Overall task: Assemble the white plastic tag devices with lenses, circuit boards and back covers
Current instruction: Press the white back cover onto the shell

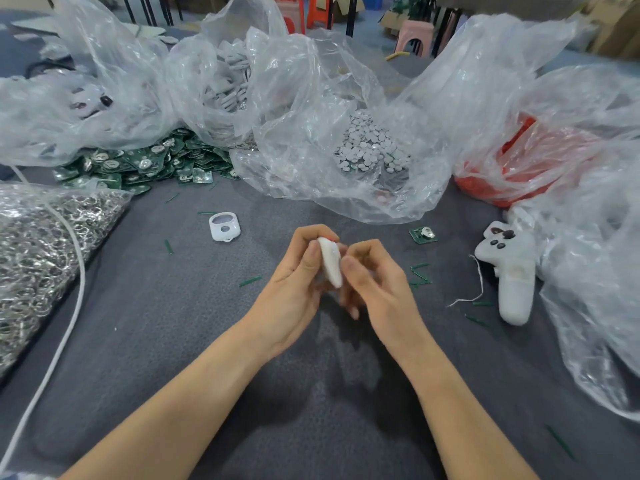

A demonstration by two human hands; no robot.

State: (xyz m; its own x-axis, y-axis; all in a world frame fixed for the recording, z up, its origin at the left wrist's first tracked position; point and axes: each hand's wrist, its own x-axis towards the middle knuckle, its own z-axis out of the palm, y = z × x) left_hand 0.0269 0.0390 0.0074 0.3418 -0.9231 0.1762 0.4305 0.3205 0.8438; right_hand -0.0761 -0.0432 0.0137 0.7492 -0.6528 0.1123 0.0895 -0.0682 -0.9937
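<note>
A white plastic tag device (330, 261) stands on edge between both hands, above the middle of the dark grey cloth. My left hand (296, 282) grips it from the left with curled fingers and the thumb on its side. My right hand (375, 282) pinches its right side with thumb and fingers. An empty white tag shell (224, 226) lies to the left of the hands. A single green circuit board (423, 234) lies to the right. A heap of green circuit boards (138, 164) sits at the back left.
Clear plastic bags hold small grey round discs (369, 143), grey covers (232, 81) and red parts (502, 178). A bag of metal rings (41, 244) lies at the left, with a white cable (69, 306) across it. A white controller (509, 271) lies at the right.
</note>
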